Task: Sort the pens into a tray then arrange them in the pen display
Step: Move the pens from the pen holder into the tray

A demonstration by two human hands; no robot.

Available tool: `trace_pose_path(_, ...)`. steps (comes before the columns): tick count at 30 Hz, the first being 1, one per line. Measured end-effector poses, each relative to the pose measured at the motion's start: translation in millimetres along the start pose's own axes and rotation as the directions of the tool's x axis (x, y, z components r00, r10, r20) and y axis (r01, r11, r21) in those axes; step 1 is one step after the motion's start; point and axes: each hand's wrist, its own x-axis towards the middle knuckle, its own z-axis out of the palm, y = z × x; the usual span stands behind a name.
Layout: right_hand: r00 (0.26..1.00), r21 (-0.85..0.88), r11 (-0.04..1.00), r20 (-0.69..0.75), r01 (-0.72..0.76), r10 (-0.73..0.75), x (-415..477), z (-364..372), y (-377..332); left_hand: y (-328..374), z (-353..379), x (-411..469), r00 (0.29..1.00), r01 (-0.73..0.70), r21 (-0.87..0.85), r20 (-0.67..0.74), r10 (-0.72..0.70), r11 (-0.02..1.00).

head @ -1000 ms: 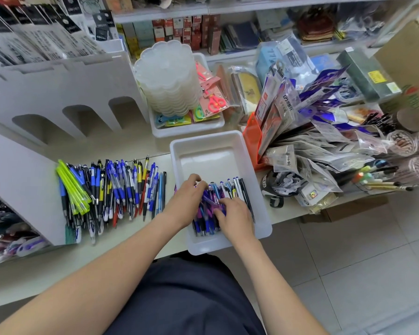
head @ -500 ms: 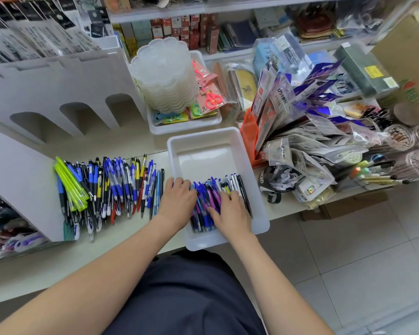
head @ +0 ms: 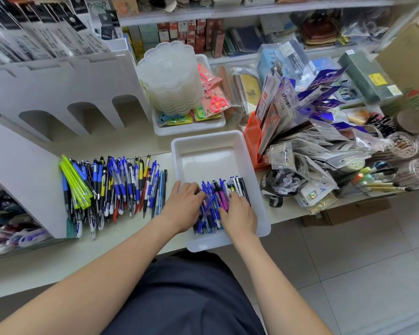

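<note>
Both hands are down in the white tray (head: 209, 151), which sits on the tabletop (head: 131, 243) with its near end seemingly poking past the front edge. That's the worry: all the weight and all the pressing is at that near end, so a hard push could tip it floorward. The left hand (head: 185, 204) has its fingers bent down into the tray pens (head: 212, 209), and whether its grip has closed on one I cannot tell. The right hand (head: 240, 212) lies spread across them, grip open, fingertips pressing. Round, glossy plastic barrels like these will likely roll and skid on the tray's smooth moulded floor (the far half is bare, plenty of room to scatter). One blue pen already lies crooked across the bundle. To the left, the loose pile (head: 111, 184) waits on the tabletop: blue, black and yellow clickers and slim neon-green sticks. Behind it stands the pen display (head: 58, 93), matte white board with arched cut-outs. Crinkly packets (head: 312, 141) crowd the tray's right side and may slide.
</note>
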Motion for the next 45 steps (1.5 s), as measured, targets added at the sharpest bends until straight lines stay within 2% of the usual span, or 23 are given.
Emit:
trace_pose_path(2,0.998,0.077,0.997,-0.059,0.023,-0.019,-2,-4,-8,-7,-2,-2,0.996,0.001,-0.065,-0.09,-0.006,0.998)
trace_pose_path(4,0.992,0.2,0.973,-0.067,0.116,-0.104,-1,-7,-21,-15,-7,-5,0.986,0.007,-0.124,-0.162,-0.027,0.992)
trace_pose_path(9,0.957,0.419,0.879,0.072,0.226,-0.28,-4,-10,-79,-51,-18,-28,0.921,0.16,-0.257,-0.31,-0.238,0.953)
trace_pose_path(13,0.908,0.501,0.86,0.31,0.097,-0.283,-5,4,-133,-89,-24,-58,0.838,0.347,-0.311,-0.32,-0.441,0.885)
trace_pose_path(16,0.894,0.412,0.899,0.331,0.15,-0.301,-4,19,-167,-116,-25,-87,0.734,0.53,-0.31,-0.299,-0.61,0.789)
trace_pose_path(19,0.922,0.364,0.921,0.293,0.139,-0.255,-7,23,-201,-137,-25,-110,0.61,0.7,-0.304,-0.217,-0.762,0.646)
trace_pose_path(21,0.939,0.359,0.926,0.266,0.114,-0.219,-4,30,-221,-148,-26,-119,0.57,0.758,-0.292,-0.139,-0.81,0.583)
trace_pose_path(23,0.937,0.328,0.943,0.313,0.046,-0.154,2,41,-239,-159,-29,-120,0.549,0.78,-0.343,-0.027,-0.836,0.523)
trace_pose_path(26,0.926,0.278,0.96,0.358,0.016,-0.119,9,53,-259,-175,-30,-117,0.563,0.765,-0.411,0.055,-0.825,0.495)
trace_pose_path(30,0.932,0.282,0.959,0.343,0.014,-0.115,16,62,-277,-191,-29,-115,0.597,0.734,-0.421,0.024,-0.802,0.533)
trace_pose_path(35,0.91,0.276,0.96,0.41,-0.057,-0.064,21,68,-292,-184,-30,-126,0.642,0.641,-0.515,-0.047,-0.765,0.569)
trace_pose_path(41,0.885,0.219,0.971,0.465,-0.091,-0.023,24,75,-302,-187,-30,-126,0.624,0.59,-0.623,-0.052,-0.779,0.514)
trace_pose_path(45,0.892,0.145,0.987,0.452,-0.072,-0.001,26,85,-309,-193,-27,-127,0.614,0.556,-0.721,0.022,-0.789,0.412)
